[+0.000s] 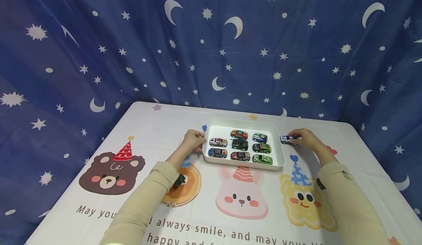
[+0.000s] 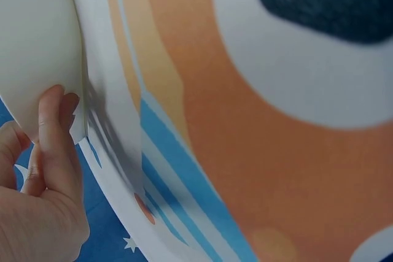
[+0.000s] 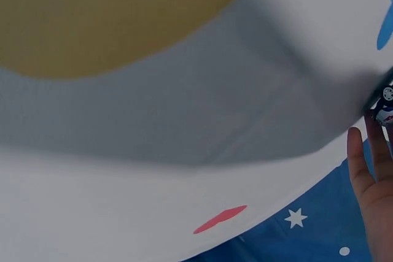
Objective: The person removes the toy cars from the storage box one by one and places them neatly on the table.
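A shallow white tray stands near the table's back edge with several small toy cars inside. Among them are a dark green military-style car, a bright green car and a blue one. My left hand grips the tray's left wall; in the left wrist view its fingers curl against the pale plastic. Just outside the tray's right wall, my right hand pinches a white toy car with dark markings. Only part of that car shows at the right wrist view's edge.
A white cloth printed with a bear, a rabbit, other cartoon faces and lettering covers the table. Behind and to the sides hangs a dark blue curtain with moons and stars. Small dark wrist devices show near the sleeves.
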### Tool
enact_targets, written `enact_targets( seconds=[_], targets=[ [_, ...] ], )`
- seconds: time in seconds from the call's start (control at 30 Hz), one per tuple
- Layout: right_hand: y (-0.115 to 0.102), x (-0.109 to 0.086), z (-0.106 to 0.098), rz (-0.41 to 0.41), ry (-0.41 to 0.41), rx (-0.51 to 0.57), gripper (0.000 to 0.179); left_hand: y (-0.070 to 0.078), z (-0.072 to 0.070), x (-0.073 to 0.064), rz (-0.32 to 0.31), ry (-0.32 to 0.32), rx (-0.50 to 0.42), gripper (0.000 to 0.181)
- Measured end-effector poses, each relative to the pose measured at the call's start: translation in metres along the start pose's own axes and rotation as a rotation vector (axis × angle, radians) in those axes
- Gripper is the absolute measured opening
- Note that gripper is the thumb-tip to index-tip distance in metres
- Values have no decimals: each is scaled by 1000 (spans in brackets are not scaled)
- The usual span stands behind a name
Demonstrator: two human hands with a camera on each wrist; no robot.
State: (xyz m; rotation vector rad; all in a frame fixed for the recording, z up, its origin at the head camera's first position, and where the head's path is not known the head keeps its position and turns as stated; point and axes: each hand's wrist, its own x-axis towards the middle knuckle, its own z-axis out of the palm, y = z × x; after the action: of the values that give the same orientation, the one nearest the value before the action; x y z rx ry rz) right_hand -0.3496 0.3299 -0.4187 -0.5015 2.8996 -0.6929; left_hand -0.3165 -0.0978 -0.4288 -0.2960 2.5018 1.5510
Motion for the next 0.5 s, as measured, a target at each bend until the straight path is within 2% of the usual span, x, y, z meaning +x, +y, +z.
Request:
enact_targets(
  seconds=[0.23,0.5],
  targets=[
    [5,-1,6,32,13,3,28,-2,2,1,-8,1,-11,28],
    [5,-4,8,44,-2,26,39,2,1,-8,30,16,3,28]
  ],
)
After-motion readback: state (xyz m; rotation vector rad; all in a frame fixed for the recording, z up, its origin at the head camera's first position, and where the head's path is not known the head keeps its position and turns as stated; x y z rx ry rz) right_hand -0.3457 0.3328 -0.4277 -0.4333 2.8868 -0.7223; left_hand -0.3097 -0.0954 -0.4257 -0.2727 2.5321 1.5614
